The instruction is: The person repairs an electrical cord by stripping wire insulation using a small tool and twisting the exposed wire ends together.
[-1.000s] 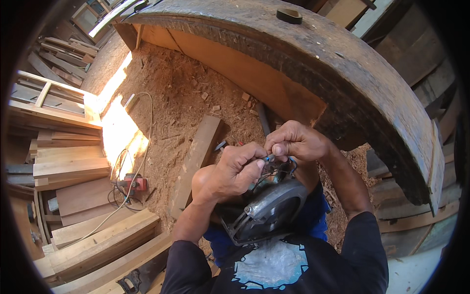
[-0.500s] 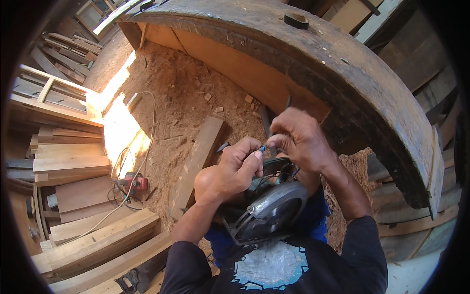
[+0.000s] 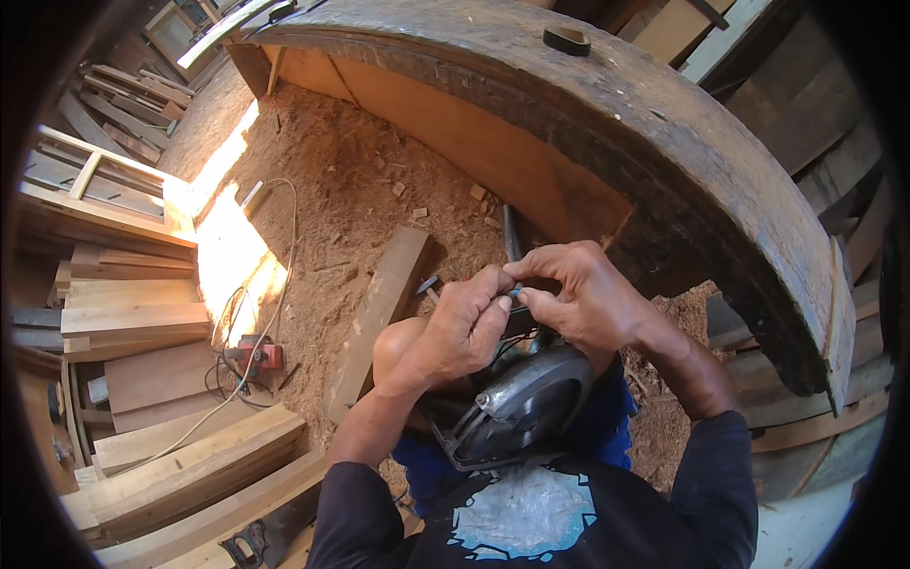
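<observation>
Between my fingertips is a small blue wire-like piece (image 3: 515,292), mostly covered by the fingers. My left hand (image 3: 464,325) pinches it from the left with thumb and forefinger. From the right, my right hand (image 3: 590,296) closes thumb and forefinger on the same piece. Below the hands a circular saw (image 3: 536,408) lies on my lap, its round metal guard facing up. Dark loose wires (image 3: 507,351) show between the saw and my hands. How they join the blue piece is hidden.
A large curved wooden piece (image 3: 664,142) arches ahead and to the right, with a roll of tape (image 3: 566,40) on it. A timber beam (image 3: 384,313) lies left of my knee. Stacked boards (image 3: 137,303), a red power tool (image 3: 261,354) and a handsaw (image 3: 251,545) are at left.
My right hand has tipped lower and its fingers have come closer to the left fingertips. The blue piece is more covered now. The saw stays on my lap.
</observation>
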A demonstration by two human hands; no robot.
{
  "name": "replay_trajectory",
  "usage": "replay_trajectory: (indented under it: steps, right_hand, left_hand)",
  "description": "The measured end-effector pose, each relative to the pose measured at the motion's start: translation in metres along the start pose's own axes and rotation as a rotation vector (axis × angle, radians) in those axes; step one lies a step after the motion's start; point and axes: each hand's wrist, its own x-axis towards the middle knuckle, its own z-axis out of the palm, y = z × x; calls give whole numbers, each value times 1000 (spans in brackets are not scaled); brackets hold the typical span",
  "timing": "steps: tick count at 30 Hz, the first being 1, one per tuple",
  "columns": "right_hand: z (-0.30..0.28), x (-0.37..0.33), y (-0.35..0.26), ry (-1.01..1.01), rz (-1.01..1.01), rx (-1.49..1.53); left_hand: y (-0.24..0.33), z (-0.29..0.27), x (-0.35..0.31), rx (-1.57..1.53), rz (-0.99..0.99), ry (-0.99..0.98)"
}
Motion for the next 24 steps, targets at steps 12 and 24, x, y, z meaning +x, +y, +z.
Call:
replay_trajectory:
  steps: [12, 24]
  right_hand:
    - [21, 3, 10, 107, -68, -58]
    - [28, 4, 21, 166, -331, -95]
  left_hand:
    - [-10, 2, 1, 36, 150, 23]
    - [-13, 1, -4, -177, 26, -14]
